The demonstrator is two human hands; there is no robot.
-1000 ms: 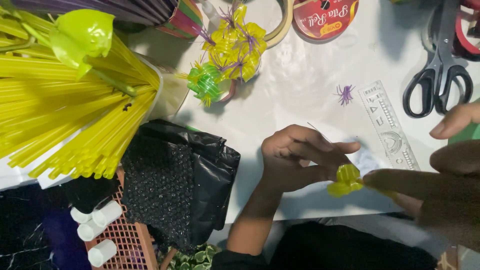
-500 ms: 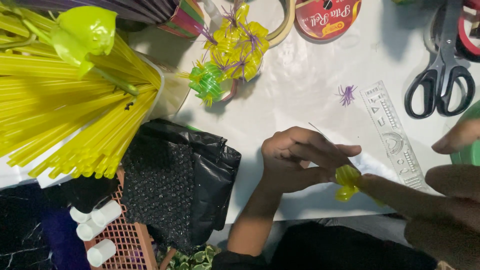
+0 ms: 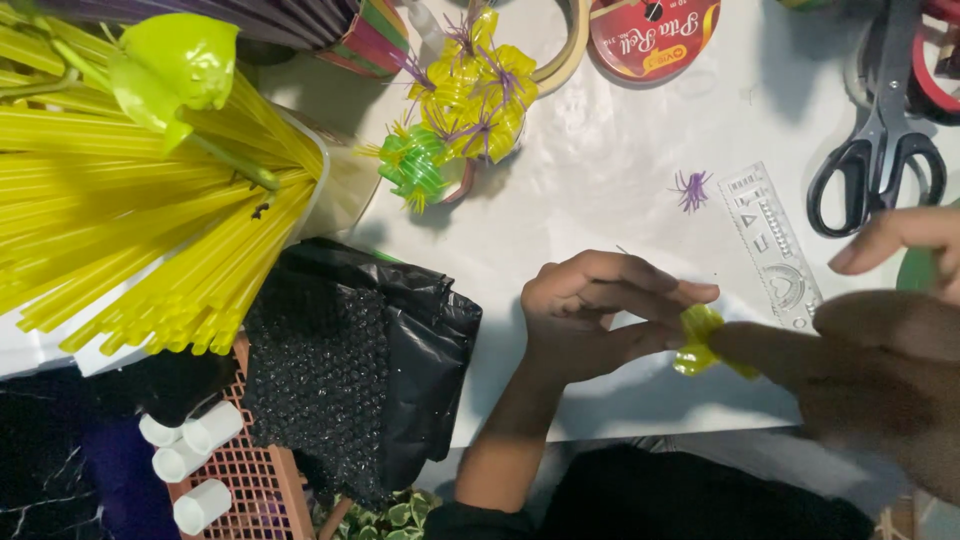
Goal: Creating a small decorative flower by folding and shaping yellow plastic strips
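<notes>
Yellow loop piece: a small folded yellow strip [image 3: 697, 338] sits between your two hands, just above the near edge of the white table [image 3: 600, 170], right of centre.
Left hand: your left hand [image 3: 590, 315] pinches the left side of the yellow piece, fingers [image 3: 650, 285] drawn together around it, thumb underneath.
Right hand: your right hand [image 3: 880, 350] comes in from the right, close to the camera and blurred; one finger touches the right side of the piece, another is lifted apart above it. You cannot tell whether it grips.
Ruler: a clear plastic ruler [image 3: 770, 240] lies slanted just beyond the piece.
Purple bit: a tiny purple tuft [image 3: 690, 188] lies left of the ruler's far end.
Scissors: black-handled scissors [image 3: 880, 140] lie at the far right.
Finished flowers: a cluster of yellow and green looped flowers [image 3: 460, 100] lies at the far centre.
Straws: a bundle of yellow straws [image 3: 130, 220] fills the left.
Black bag: a black plastic bag [image 3: 370, 360] lies near left.
</notes>
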